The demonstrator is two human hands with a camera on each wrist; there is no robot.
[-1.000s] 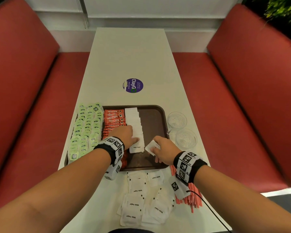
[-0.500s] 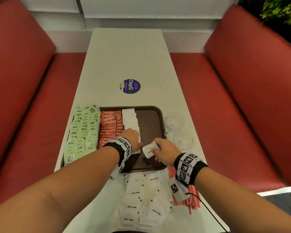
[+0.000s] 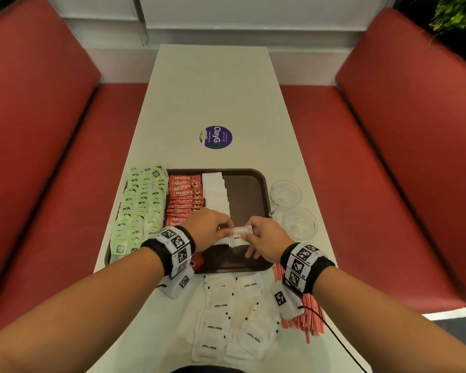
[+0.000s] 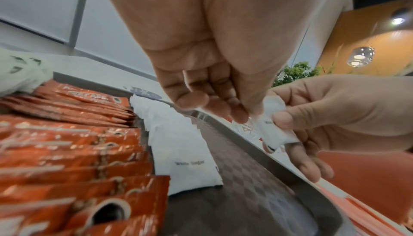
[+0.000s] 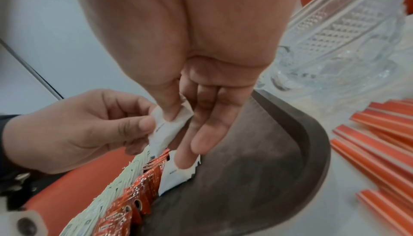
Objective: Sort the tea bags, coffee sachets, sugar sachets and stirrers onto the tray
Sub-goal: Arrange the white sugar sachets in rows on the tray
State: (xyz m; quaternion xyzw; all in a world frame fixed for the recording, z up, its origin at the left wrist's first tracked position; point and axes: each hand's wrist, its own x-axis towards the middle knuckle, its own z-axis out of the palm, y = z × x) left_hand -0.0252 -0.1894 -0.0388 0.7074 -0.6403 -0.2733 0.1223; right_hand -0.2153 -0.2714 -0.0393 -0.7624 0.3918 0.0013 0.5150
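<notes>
A brown tray [image 3: 249, 192] holds rows of green tea bags [image 3: 140, 203], red coffee sachets [image 3: 184, 196] and white sugar sachets [image 3: 214, 192]. Above its near half, both hands pinch one white sugar sachet [image 3: 240, 235] between them. My left hand [image 3: 213, 230] holds its left end [image 4: 268, 114] and my right hand [image 3: 261, 238] holds its right end [image 5: 170, 125]. More loose sugar sachets [image 3: 226, 319] lie on the table in front of the tray. Red stirrers [image 3: 304, 316] lie at the near right, partly under my right wrist.
Two clear glass cups [image 3: 285, 195] [image 3: 299, 223] stand right of the tray. A round purple sticker [image 3: 215, 137] lies on the white table [image 3: 213, 90] beyond the tray. Red benches [image 3: 361, 157] run along both sides.
My right hand lifted the sugar sachet off the tray and moved left. My left hand left the sugar row and took hold of the sachet's other end.
</notes>
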